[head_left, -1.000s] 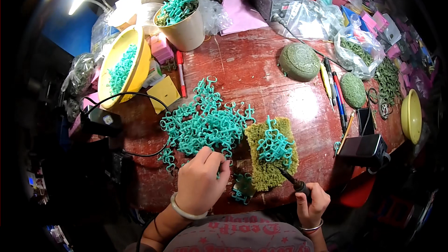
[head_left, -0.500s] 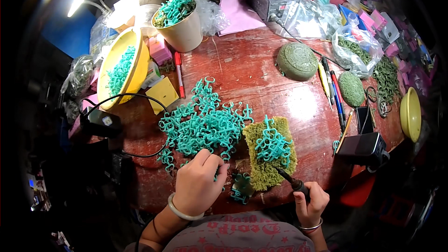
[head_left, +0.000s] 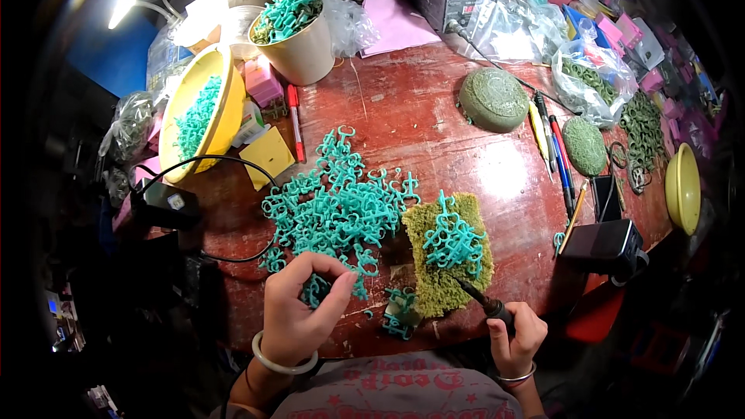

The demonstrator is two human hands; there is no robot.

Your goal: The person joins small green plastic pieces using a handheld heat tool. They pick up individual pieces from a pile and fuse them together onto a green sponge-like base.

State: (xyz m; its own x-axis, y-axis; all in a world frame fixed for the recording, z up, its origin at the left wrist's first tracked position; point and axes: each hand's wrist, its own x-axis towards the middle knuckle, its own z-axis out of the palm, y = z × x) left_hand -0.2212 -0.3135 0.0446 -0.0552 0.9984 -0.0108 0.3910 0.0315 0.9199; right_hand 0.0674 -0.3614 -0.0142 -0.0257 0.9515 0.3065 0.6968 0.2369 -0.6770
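Note:
My left hand (head_left: pixel 299 306) is at the near edge of a heap of small teal hooked pieces (head_left: pixel 330 213). Its thumb and index finger are bent together in a ring; whatever lies at their tips is too small to make out, with loose teal pieces just behind. My right hand (head_left: pixel 518 337) grips the handle of a dark soldering-iron-like tool (head_left: pixel 490 306). The tool's thin tip rests over the lower part of a yellow-green sponge-like pad (head_left: pixel 434 295). On that pad sits a cluster of teal pieces (head_left: pixel 454 244). More pieces lie over a small plate (head_left: pixel 402 312) beside it.
A yellow bowl (head_left: pixel 221 109) of teal pieces and a white bucket (head_left: pixel 306 54) stand far left. Near them are a red marker (head_left: pixel 296 124) and a yellow card (head_left: pixel 268 157). Right of the pad are a round green block (head_left: pixel 493 99), pens (head_left: pixel 560 155) and a black box (head_left: pixel 599 247).
My left hand has drawn back to the left and toward me, its fingers now curved in a ring. My right hand and the tool have barely moved.

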